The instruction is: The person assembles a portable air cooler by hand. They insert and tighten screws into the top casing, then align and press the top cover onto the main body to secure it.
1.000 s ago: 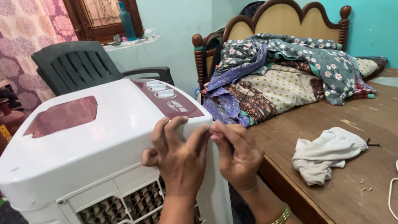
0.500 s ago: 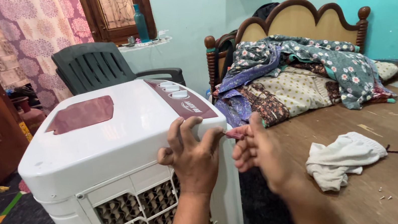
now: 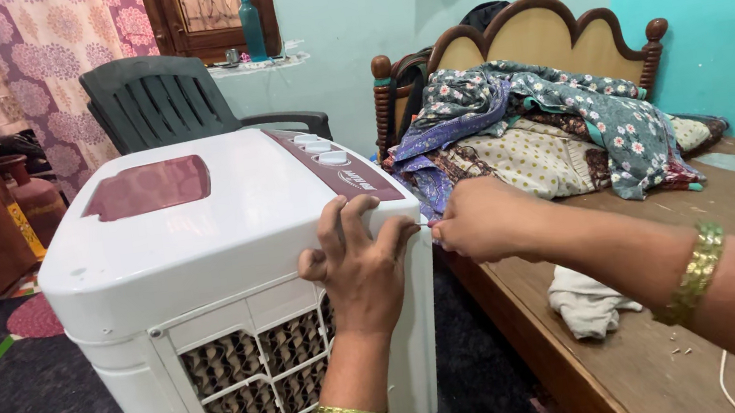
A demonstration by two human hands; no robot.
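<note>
The left hand (image 3: 358, 264) lies flat on the white cooler's (image 3: 205, 254) near right corner, fingers spread apart. The right hand (image 3: 477, 219) pinches something tiny against that corner.

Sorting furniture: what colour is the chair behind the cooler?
Dark green, clearest in the head view: chair, cooler.

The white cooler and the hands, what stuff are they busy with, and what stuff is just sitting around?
Busy with:
- white air cooler, left hand pressed on its top corner
- right hand holding a thin tool, too small to identify, at that corner

Just sitting around:
- white cloth on the wooden bed
- pile of flowery clothes
- dark plastic chair
- blue bottle on the window ledge
</note>
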